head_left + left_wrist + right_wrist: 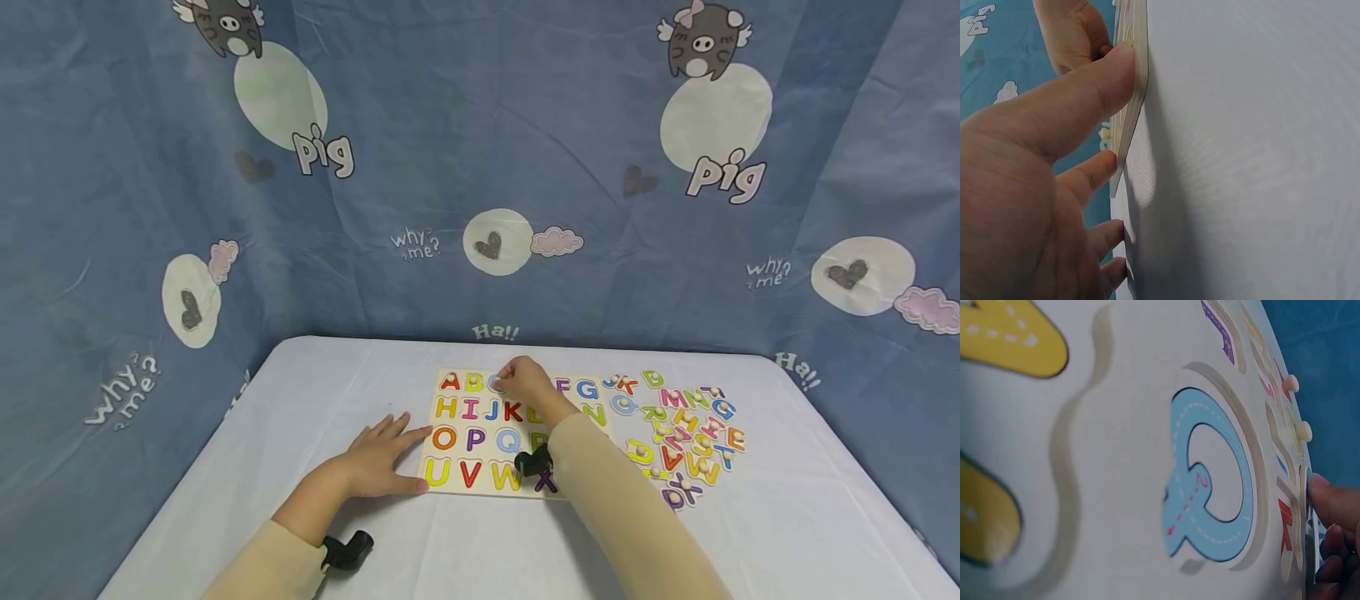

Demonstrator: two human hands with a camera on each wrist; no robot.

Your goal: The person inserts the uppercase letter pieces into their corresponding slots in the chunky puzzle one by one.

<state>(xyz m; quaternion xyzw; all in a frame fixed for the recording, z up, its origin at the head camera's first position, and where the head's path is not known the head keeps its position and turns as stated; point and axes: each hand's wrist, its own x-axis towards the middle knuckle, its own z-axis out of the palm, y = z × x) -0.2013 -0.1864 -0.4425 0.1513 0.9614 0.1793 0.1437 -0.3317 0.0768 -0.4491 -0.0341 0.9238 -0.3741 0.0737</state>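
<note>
Alphabet board and two hands, as seen by someone standing in the room; the letter board (453, 475) lies flat on the white-covered table (795, 500), and all places are given relative to it. At the board's left edge, the left hand (378, 457) is unclenched, grasping nothing, its fingers spread and the thumb touching the rim; over the board's top row, the right hand (527, 385) bends its fingers in a pinch on a blue letter piece (493, 382), mostly hidden, at the place just beside B. In the board's top left corner, the A piece (450, 381) and the B piece (474, 382) sit with their knobs (1304, 431) standing proud; to the board's right, the loose letters (671, 458) lie jumbled, some overlapping.

Handling, by judgement: each letter is probably light, stiff and thin, likely painted wood, hard to break but apt to slide on its smooth face; the knob is the best place to take hold, between thumb and forefinger, since the flat edges offer little to grip; the board, seemingly light and rigid too, may skid on the cloth and is best steadied at its rim, clear of the recesses.
</note>
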